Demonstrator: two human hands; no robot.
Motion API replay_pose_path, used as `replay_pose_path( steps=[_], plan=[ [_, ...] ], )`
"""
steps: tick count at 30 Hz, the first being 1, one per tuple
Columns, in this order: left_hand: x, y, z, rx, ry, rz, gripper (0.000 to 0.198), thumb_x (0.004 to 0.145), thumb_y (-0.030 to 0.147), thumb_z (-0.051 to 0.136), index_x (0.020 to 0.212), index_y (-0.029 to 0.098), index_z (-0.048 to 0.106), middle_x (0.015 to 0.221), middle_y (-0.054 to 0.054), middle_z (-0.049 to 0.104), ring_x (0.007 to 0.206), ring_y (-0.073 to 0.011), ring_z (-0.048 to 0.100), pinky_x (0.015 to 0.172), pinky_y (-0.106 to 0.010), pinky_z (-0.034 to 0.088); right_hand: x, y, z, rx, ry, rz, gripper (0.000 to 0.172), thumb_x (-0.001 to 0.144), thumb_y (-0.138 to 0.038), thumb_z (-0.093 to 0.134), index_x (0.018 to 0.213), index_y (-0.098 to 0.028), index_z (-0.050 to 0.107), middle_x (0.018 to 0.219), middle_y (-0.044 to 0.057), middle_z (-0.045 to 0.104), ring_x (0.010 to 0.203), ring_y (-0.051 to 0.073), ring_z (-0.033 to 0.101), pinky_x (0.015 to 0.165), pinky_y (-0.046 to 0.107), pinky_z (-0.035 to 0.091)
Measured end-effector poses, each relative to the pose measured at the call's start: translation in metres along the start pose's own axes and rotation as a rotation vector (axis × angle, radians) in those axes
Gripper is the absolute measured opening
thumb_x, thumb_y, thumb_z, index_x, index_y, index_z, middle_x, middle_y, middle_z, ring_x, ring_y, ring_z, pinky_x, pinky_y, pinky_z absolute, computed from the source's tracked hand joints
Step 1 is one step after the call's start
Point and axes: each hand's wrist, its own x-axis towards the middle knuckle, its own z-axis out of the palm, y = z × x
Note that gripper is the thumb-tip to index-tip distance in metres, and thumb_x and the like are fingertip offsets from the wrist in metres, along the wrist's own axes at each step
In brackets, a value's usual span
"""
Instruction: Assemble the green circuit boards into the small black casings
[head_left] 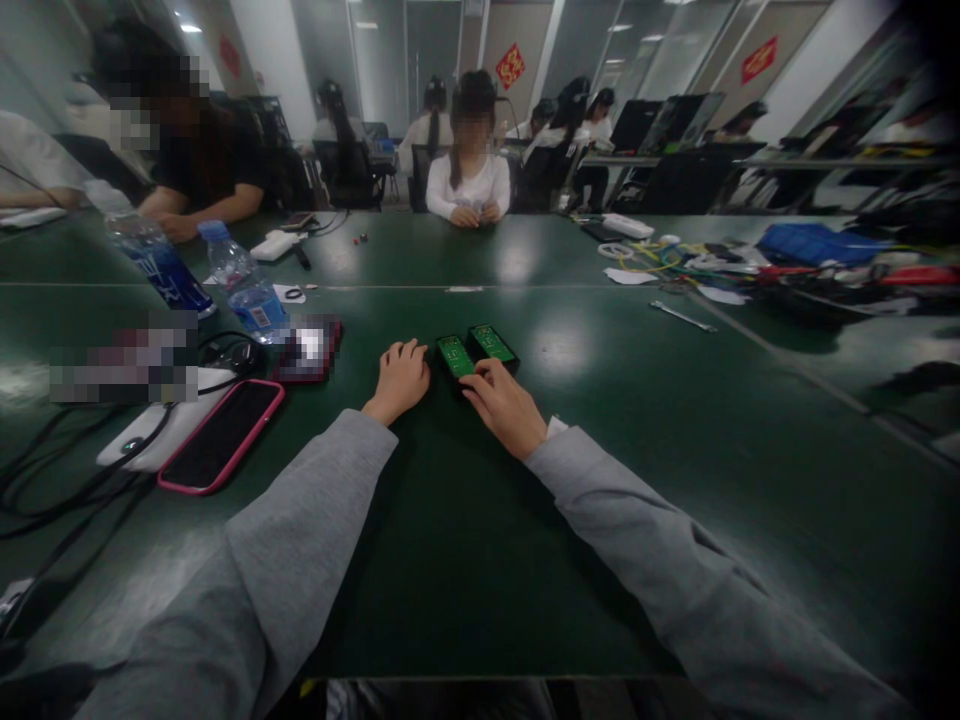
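Note:
Two small black cases, each with a green circuit board in it, lie side by side on the dark green table: the left circuit board [453,354] and the right circuit board [493,343]. My right hand [506,405] is at the near end of the left case, thumb and fingers closed on its near right corner and hiding part of it. Just left of that case, my left hand [403,380] rests on the table, fingers loosely bent and apart, holding nothing. Its fingertips come close to the case; whether they touch it I cannot tell.
To the left are a pink-edged phone [223,437], a white power bank [161,430], black cables and two water bottles [247,285]. A wrench [682,316] and a heap of cables [697,258] lie on the right. A person [469,180] sits opposite.

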Motion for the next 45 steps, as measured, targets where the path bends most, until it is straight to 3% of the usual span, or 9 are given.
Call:
replay_pose_path(
  steps=[8,13,15,19,24,28,35,40,45],
  plan=[
    [0.0,-0.002,0.0,0.032,-0.036,0.025,0.046,0.094,0.025,0.035,0.136,0.012,0.049,0.148,-0.014,0.045,0.131,-0.0311,0.04,0.106,-0.047,0.036,-0.001,-0.005,-0.001,0.142,-0.033,-0.056,0.033,0.1,-0.035,0.04,0.127,-0.021,0.051,0.13,0.013,0.047,0.108,0.022,0.057,0.087,0.038,0.055],
    [0.0,-0.003,-0.001,0.031,-0.037,0.04,0.048,0.092,0.025,0.037,0.136,0.01,0.048,0.147,-0.015,0.045,0.13,-0.0317,0.04,0.105,-0.048,0.038,0.0,0.012,-0.003,0.034,0.176,0.084,0.033,0.098,-0.033,0.042,0.128,-0.022,0.052,0.138,0.013,0.046,0.127,0.027,0.046,0.101,0.047,0.046],
    [0.0,-0.003,-0.002,0.034,-0.052,0.05,0.049,0.092,0.024,0.038,0.137,0.009,0.047,0.148,-0.016,0.044,0.13,-0.0324,0.04,0.105,-0.049,0.038,-0.001,0.023,0.0,-0.022,0.194,0.126,0.038,0.096,-0.034,0.047,0.132,-0.02,0.049,0.142,0.014,0.043,0.132,0.03,0.041,0.104,0.05,0.043],
    [0.0,-0.004,-0.004,0.019,-0.056,0.053,0.049,0.091,0.023,0.038,0.137,0.008,0.046,0.148,-0.016,0.044,0.131,-0.033,0.039,0.105,-0.05,0.037,-0.003,0.038,0.006,-0.056,0.125,0.212,0.036,0.093,-0.033,0.05,0.124,-0.015,0.053,0.131,0.016,0.052,0.123,0.032,0.048,0.096,0.05,0.047],
    [0.0,-0.005,-0.003,0.0,-0.062,0.047,0.049,0.091,0.023,0.039,0.137,0.008,0.046,0.148,-0.016,0.043,0.131,-0.0335,0.038,0.106,-0.05,0.038,-0.004,0.043,0.003,-0.08,0.085,0.225,0.028,0.095,-0.032,0.048,0.117,-0.018,0.056,0.123,0.014,0.056,0.111,0.03,0.053,0.089,0.047,0.049],
    [0.0,-0.005,-0.003,0.006,-0.059,0.057,0.05,0.09,0.022,0.041,0.138,0.008,0.045,0.149,-0.016,0.043,0.132,-0.0336,0.038,0.106,-0.05,0.038,-0.005,0.049,-0.001,-0.055,0.114,0.224,0.027,0.094,-0.037,0.051,0.113,-0.019,0.057,0.118,0.012,0.057,0.106,0.028,0.055,0.087,0.044,0.049],
    [0.001,-0.007,0.0,0.006,-0.066,0.058,0.052,0.088,0.021,0.043,0.139,0.009,0.044,0.149,-0.016,0.042,0.133,-0.0336,0.038,0.106,-0.051,0.038,-0.005,0.047,-0.001,-0.055,0.18,0.255,0.02,0.088,-0.029,0.054,0.103,-0.018,0.058,0.108,0.012,0.059,0.099,0.026,0.056,0.086,0.04,0.048],
    [0.0,-0.007,-0.001,0.005,-0.054,0.064,0.05,0.09,0.022,0.041,0.139,0.008,0.044,0.149,-0.016,0.042,0.132,-0.0334,0.038,0.106,-0.05,0.038,-0.004,0.052,0.002,-0.021,0.278,0.404,0.03,0.083,-0.035,0.053,0.106,-0.016,0.056,0.104,0.013,0.061,0.095,0.028,0.058,0.081,0.041,0.047],
    [0.001,-0.005,-0.002,0.008,-0.06,0.057,0.049,0.092,0.022,0.038,0.137,0.007,0.046,0.148,-0.017,0.043,0.131,-0.0339,0.039,0.105,-0.052,0.037,-0.009,0.081,0.01,0.195,0.383,0.691,0.034,0.085,-0.038,0.047,0.11,-0.018,0.055,0.104,0.011,0.065,0.093,0.026,0.06,0.084,0.044,0.045]
  ],
)
